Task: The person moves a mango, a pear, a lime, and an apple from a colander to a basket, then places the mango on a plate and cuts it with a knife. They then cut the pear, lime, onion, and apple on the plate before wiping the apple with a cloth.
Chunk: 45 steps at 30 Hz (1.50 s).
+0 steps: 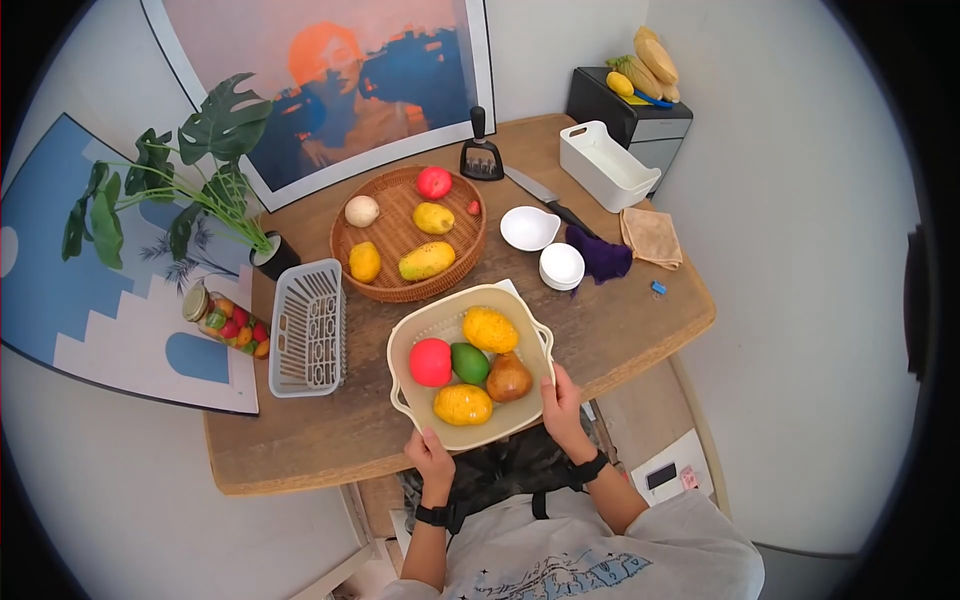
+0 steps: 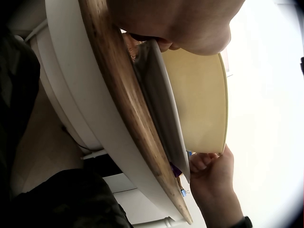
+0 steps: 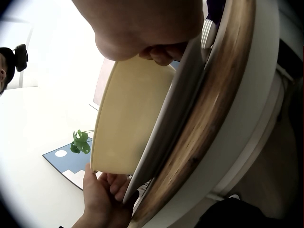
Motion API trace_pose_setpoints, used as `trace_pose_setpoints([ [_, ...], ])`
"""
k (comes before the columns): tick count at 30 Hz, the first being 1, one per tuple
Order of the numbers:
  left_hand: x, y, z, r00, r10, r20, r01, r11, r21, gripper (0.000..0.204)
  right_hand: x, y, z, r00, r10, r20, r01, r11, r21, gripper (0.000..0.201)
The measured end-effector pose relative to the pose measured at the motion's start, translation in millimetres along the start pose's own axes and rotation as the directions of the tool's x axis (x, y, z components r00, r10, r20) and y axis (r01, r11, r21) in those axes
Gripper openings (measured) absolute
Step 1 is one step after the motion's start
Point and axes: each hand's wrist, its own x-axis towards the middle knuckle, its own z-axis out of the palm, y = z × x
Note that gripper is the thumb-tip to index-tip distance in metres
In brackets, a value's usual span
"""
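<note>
Both hands hold a cream basket (image 1: 398, 345) at the table's front edge. My left hand (image 1: 431, 462) grips its near left corner, thumb at the rim; my right hand (image 1: 563, 408) grips the right side. Inside lie two yellow mangoes (image 1: 490, 329), a red round fruit (image 1: 431, 362), a green oval fruit (image 1: 469, 363) and a brown pear (image 1: 509, 377). Both wrist views show the basket's plain outer wall (image 2: 202, 102) with fingers curled at its underside. Beneath it is a pale flat board (image 3: 156, 128), close over the wooden tabletop.
Behind is a round wicker tray (image 1: 400, 285) with several fruits; left, a grey basket (image 1: 308, 390), fruit jar (image 1: 238, 325) and plant (image 1: 225, 120). Toward the right are white bowls (image 1: 530, 228), a knife (image 1: 530, 185), purple cloth (image 1: 600, 255), tan cloth (image 1: 650, 238) and white bin (image 1: 600, 165).
</note>
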Motion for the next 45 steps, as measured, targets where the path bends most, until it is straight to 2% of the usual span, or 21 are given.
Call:
trace_pose_setpoints([
  [45, -0.5, 4.9, 1.8, 1.000, 0.022, -0.018, -0.021, 1.000, 0.009, 0.036, -0.7, -3.7, -0.4, 1.000, -0.029, 0.011, 0.029, 1.000, 0.003, 0.029],
])
